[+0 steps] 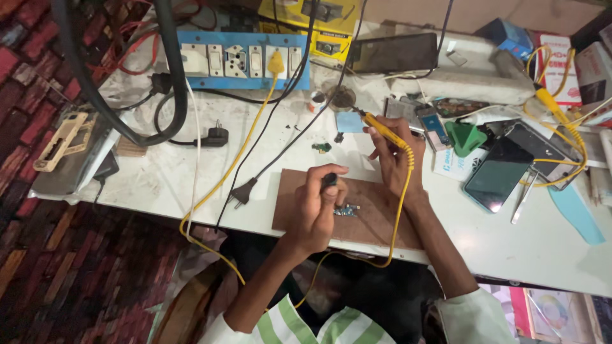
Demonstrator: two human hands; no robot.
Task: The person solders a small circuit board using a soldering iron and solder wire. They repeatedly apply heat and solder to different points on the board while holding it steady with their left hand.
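Fingers (381, 141) grip soldering iron (390, 135) (yellow), clear of board edge (280, 220)

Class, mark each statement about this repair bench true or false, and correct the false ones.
1. The right hand holds a yellow soldering iron. True.
2. The left hand is empty. False: it grips a small dark tool over the small circuit board.
3. The circuit board lies on a brown board. True.
4. The black plug on the white table is pushed into the blue switch panel. False: it lies loose on the table.
5. A yellow plug sits in the switch panel. True.
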